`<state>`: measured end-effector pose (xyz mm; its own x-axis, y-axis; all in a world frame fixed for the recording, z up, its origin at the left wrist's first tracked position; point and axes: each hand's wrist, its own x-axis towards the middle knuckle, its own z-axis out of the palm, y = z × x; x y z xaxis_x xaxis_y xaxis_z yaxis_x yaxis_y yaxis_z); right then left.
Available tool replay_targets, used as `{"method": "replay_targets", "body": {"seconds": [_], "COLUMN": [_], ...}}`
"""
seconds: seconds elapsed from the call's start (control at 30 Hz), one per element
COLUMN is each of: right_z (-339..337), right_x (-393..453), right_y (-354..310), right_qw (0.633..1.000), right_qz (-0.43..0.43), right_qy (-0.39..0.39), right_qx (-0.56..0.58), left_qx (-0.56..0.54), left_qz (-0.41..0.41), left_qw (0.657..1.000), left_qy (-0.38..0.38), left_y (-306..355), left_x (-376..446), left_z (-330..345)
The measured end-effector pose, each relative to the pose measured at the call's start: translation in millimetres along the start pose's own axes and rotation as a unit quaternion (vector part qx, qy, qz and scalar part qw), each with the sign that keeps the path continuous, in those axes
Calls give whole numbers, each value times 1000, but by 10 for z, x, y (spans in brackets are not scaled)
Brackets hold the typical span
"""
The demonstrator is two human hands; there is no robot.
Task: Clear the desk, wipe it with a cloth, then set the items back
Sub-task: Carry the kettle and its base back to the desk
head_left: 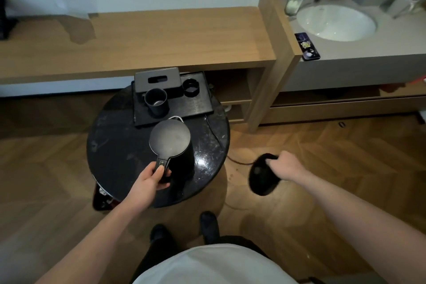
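Head view looks down on a wooden tabletop (pixel 143 37), bare along the wall. Just in front of it stands a round black side table (pixel 110 145). On that table's far side lies a black tray (pixel 196 106) carrying a tissue box (pixel 158 82) and a cup (pixel 156 101). Nearer on the table, a black kettle (pixel 171 143) stands upright, the left hand (pixel 149 178) wrapped around its handle. Right of the table, the right hand (pixel 284 165) pinches the kettle base (pixel 261 178) in a closed grip.

We can read no text; the phone (pixel 307 46) screen's graphics and the kettle (pixel 171 145) handle's markings are too blurred.
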<state>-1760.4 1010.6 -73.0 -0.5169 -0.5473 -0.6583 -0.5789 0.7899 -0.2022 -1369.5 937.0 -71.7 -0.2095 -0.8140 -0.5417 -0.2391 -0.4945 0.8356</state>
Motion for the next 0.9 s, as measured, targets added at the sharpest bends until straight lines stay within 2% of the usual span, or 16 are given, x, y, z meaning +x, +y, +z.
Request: {"method": "replay_targets", "body": {"seconds": [0.1,0.2,0.33,0.5,0.63,0.83,0.9], "right_z": [333,610,1004,1305,1605,1596,1518], "right_x": [-60,-94,70,123,243,607,767], "right_y": [-441,-875,-1323,-1806,-2033,-2050,-2018], "right_qw": [989,969,948,878,899,975,982], "right_qz": [-51,-60,-33,53,60,11,-13], "right_qy": [-55,-109,-162,-260,-238,-80,-91], "right_qx": [129,213,272,399,362,209,165], "left_qx": [-20,-47,-58,-75,-76,-86,-97], "left_qz": [-19,-38,-54,-68,-72,-82,-95], "left_qw": [999,996,992,987,987,989,986], "left_qy": [30,62,97,127,121,92,93], "left_y": [-64,-135,-215,-257,-265,-238,-221], "left_x": [-9,-45,-70,-38,85,304,376], "left_z": [-65,-220,-498,-807,-1001,-1063,-1029]}}
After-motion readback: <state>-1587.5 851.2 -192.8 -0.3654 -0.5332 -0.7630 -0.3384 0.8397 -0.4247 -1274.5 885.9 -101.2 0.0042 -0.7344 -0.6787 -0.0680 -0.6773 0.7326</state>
